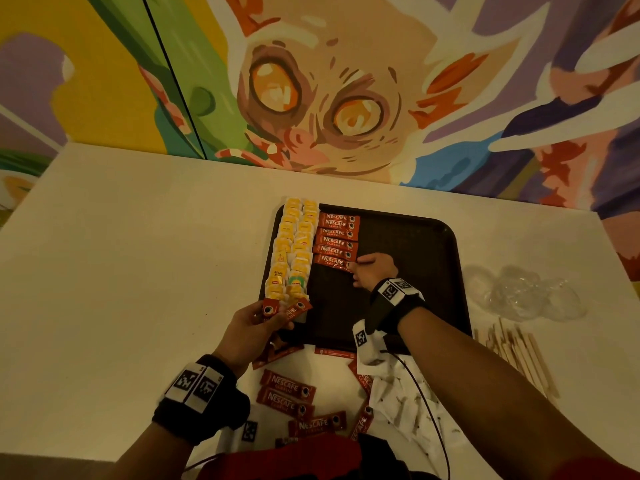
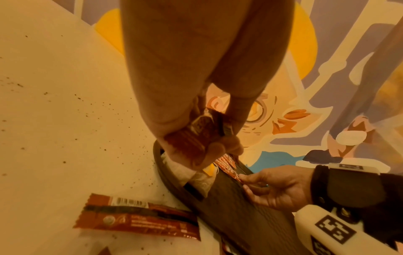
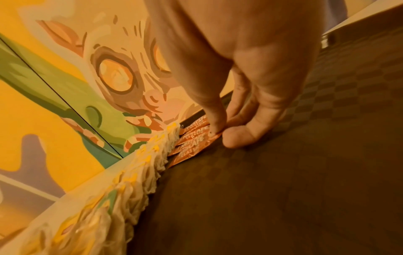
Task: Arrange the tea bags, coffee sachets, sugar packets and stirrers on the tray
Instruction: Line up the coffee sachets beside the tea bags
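On the dark rectangular plastic tray (image 1: 408, 237), our right hand (image 1: 374, 271) pinches the nearest red coffee sachet (image 1: 332, 260) into line; our left hand (image 1: 249, 327) grips spare red sachets (image 1: 284, 311), which we judge go next below it.

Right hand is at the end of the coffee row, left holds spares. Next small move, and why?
Probably let go of the nearest coffee sachet and reach the right hand to the left hand for another. That sachet already lies in line under five others on the tray, and the left hand holds spare sachets at the tray's near edge.
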{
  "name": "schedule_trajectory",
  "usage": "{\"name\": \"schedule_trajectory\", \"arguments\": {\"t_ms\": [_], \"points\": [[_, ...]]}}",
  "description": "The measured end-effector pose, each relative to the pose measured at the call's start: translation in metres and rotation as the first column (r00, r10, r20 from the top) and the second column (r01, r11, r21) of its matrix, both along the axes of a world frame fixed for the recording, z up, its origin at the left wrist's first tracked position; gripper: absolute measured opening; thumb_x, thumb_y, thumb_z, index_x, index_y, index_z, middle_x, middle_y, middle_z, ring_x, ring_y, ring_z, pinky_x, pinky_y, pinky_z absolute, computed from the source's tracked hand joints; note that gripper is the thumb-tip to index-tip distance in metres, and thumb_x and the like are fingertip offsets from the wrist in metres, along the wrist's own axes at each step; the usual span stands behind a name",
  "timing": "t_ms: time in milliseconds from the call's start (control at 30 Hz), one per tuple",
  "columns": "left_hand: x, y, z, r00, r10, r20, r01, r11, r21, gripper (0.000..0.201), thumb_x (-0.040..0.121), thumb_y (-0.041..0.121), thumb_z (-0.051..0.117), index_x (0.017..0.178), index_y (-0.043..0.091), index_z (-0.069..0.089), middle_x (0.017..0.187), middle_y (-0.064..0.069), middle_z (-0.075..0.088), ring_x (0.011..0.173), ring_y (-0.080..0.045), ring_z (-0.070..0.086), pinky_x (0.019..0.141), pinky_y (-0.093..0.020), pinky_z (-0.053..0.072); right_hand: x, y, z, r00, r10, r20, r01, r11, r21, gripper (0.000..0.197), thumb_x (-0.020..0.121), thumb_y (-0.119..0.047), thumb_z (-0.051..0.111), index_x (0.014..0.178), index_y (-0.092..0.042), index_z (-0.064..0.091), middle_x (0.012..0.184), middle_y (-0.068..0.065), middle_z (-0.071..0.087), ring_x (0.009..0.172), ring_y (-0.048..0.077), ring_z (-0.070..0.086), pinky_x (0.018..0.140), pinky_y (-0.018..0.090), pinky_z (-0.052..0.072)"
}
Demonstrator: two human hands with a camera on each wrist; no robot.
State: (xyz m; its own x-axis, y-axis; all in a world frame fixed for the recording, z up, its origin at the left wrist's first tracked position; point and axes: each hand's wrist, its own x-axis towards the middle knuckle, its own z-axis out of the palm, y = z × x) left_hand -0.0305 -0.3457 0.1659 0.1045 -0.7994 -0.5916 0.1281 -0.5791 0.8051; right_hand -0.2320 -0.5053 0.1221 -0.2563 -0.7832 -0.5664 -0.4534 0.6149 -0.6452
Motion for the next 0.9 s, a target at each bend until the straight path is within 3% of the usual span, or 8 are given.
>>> {"name": "schedule_trajectory", "arguments": {"t_ms": [100,233,400,533,633,700,800,900], "points": [[-0.001,-0.002,0.002,1.0,0.004,-0.001,-0.004,1.0,-0.005,0.011,0.092,0.019,0.061,0.103,0.02,0.064,0.08,-0.004,0.073,0.056,-0.013,0.055,0.045,-0.023,0.044,0.0,-0.004,-0.001,1.0,0.0,-0.027,0.001,1.0,0.025,0.03,0.086,-0.014,0.074,0.114,-0.012,0.063,0.108,0.013,0.069,0.065,0.012,0.066,0.052,0.02,0.052],[-0.001,-0.002,0.001,1.0,-0.003,0.009,0.003,1.0,0.006,0.011,0.092,0.019,0.061,0.103,0.02,0.064,0.08,-0.004,0.072,0.057,-0.014,0.055,0.047,-0.023,0.044,-0.001,-0.008,-0.002,0.999,0.02,-0.048,-0.018,0.999,0.039,0.03,0.086,-0.014,0.074,0.113,-0.012,0.063,0.107,0.013,0.07,0.067,0.012,0.067,0.049,0.017,0.049],[-0.001,-0.001,0.001,1.0,0.003,-0.011,-0.003,1.0,0.008,0.013,0.093,0.016,0.059,0.105,0.016,0.064,0.08,-0.006,0.071,0.053,-0.012,0.054,0.043,-0.021,0.042,0.002,-0.011,-0.002,0.995,0.039,-0.095,-0.034,0.998,0.06,0.027,0.085,-0.015,0.074,0.109,-0.009,0.065,0.102,0.013,0.072,0.077,0.016,0.072,0.064,0.023,0.057],[0.001,-0.001,0.001,1.0,0.003,-0.007,-0.002,1.0,0.007,0.015,0.094,0.017,0.059,0.107,0.015,0.064,0.081,-0.007,0.071,0.052,-0.011,0.055,0.043,-0.021,0.043,0.005,-0.013,-0.003,0.992,0.047,-0.118,-0.039,0.996,0.074,0.024,0.084,-0.016,0.075,0.106,-0.01,0.066,0.105,0.014,0.071,0.069,0.016,0.068,0.048,0.02,0.049],[0.001,-0.001,0.0,1.0,0.003,0.008,-0.003,1.0,0.002,0.014,0.094,0.018,0.06,0.107,0.016,0.064,0.074,-0.002,0.071,0.052,-0.01,0.055,0.043,-0.02,0.043,0.007,-0.015,-0.004,0.99,0.043,-0.131,-0.034,0.997,0.07,0.022,0.083,-0.017,0.077,0.102,-0.012,0.066,0.107,0.014,0.07,0.068,0.016,0.068,0.043,0.019,0.045],[0.002,-0.001,0.0,1.0,0.0,0.016,0.0,1.0,0.001,0.015,0.094,0.019,0.06,0.108,0.017,0.064,0.071,0.001,0.07,0.051,-0.01,0.055,0.044,-0.021,0.044,0.007,-0.017,-0.005,0.99,0.045,-0.132,-0.037,0.997,0.063,0.025,0.083,-0.016,0.077,0.105,-0.011,0.066,0.109,0.014,0.07,0.076,0.019,0.07,0.049,0.021,0.05],[0.003,-0.001,0.0,1.0,-0.003,0.025,0.003,1.0,0.0,0.015,0.094,0.018,0.06,0.108,0.016,0.064,0.067,0.003,0.069,0.052,-0.01,0.056,0.044,-0.022,0.044,0.007,-0.019,-0.008,0.99,0.048,-0.132,-0.041,0.998,0.051,0.03,0.083,-0.016,0.076,0.11,-0.01,0.065,0.111,0.014,0.069,0.088,0.022,0.072,0.071,0.03,0.06],[0.003,-0.001,0.001,1.0,-0.005,0.025,0.005,1.0,0.001,0.015,0.093,0.019,0.06,0.108,0.017,0.064,0.067,0.003,0.069,0.052,-0.01,0.056,0.044,-0.022,0.044,0.006,-0.021,-0.012,0.99,0.045,-0.137,-0.041,0.999,0.035,0.03,0.083,-0.018,0.076,0.11,-0.01,0.066,0.112,0.014,0.069,0.095,0.024,0.07,0.084,0.038,0.06]]}}
